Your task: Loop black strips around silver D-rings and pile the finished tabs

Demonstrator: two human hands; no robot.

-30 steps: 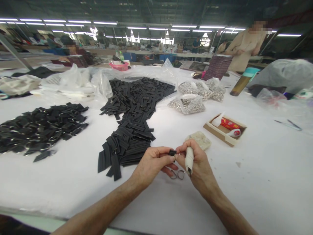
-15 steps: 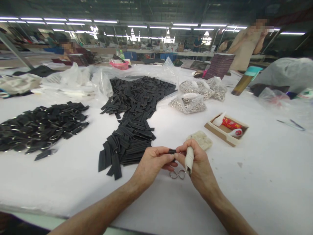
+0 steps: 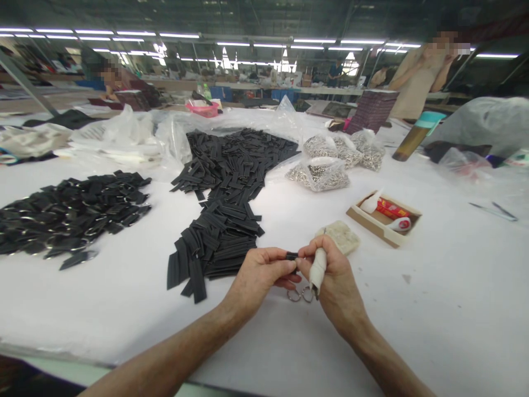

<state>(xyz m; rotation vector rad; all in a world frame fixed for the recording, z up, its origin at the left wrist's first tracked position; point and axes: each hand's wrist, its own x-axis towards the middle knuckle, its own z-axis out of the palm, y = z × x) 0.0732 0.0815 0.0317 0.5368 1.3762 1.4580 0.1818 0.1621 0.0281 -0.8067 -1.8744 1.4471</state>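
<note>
A short black strip (image 3: 291, 256) is pinched between the fingertips of both hands, mostly covered by them. My left hand (image 3: 262, 270) is closed on its left end. My right hand (image 3: 333, 267) pinches the other end and also keeps a white-wrapped stick-like tool (image 3: 318, 270) against its fingers; the tool's kind is not clear. Just under the hands, two metal rings (image 3: 293, 296) lie side by side on the white table (image 3: 256, 342). Left of my hands spreads a big pile of flat black strips (image 3: 225, 231). Behind my right hand lies a pale, stained pad (image 3: 341, 236).
At the left is a heap of black tabs with rings (image 3: 74, 215). Clear bags of metal rings (image 3: 318, 175) stand behind, with a small cardboard box (image 3: 374, 225) of tubes nearer. A bottle (image 3: 417, 135) and tweezers-like tool (image 3: 494, 210) are at the right. Other people are farther back.
The wrapped tool in my right hand has tilted slightly, its lower end moving left. Both hands stay on the black strip in nearly the same place.
</note>
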